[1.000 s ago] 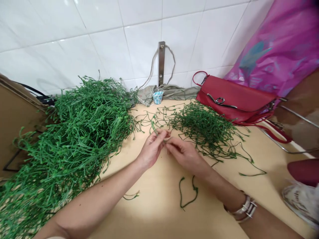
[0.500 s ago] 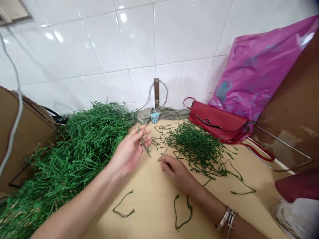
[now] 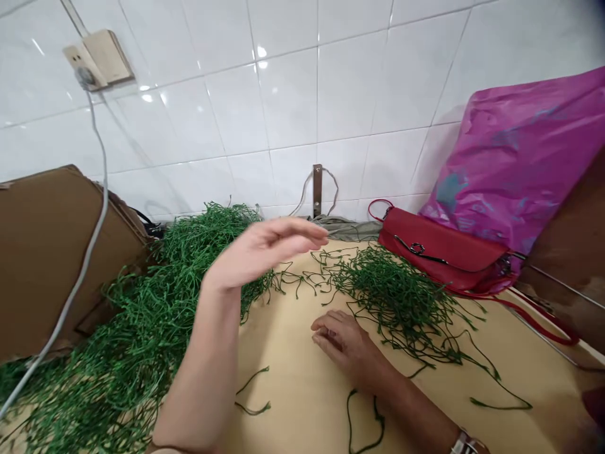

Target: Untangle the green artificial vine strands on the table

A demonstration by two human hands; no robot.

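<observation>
"Left hand [image 3: 269, 247]: what's its state?"

"Open, fingers stretched out, raised clear of the tabletop [image 3: 293, 384], slightly blurred. Nothing visible in it."

"Working left to right, what lies around it?"

"Brown cardboard [image 3: 42, 265] at the far left, a grey cable [image 3: 89, 252] running down across it. Then the big heap of green strands [image 3: 142, 321], at about 8 o'clock from the left hand, spilling from the wall toward the lower left. Two loose strands [image 3: 253, 378] lie on the tabletop just beside the left forearm [image 3: 203, 372]."

"Right hand [image 3: 343, 343]?"

"Palm down on the tabletop, fingers lightly curled, open and empty as far as can be seen."

"What's closest to it?"

"A smaller heap of green strands [image 3: 397, 296], at about 2 o'clock and just beside the fingertips. No single long axis; stems splay every way, one long tail reaching toward 4 o'clock. A looped strand [image 3: 350, 419] lies at about 6 o'clock, near the wrist."

"Which hand is nearer that smaller heap?"

"Right hand, clearly. Left hand is nearer the big heap."

"Far right?"

"Red handbag [image 3: 439, 255] against the wall, magenta plastic bag [image 3: 520, 164] propped behind it."
</observation>
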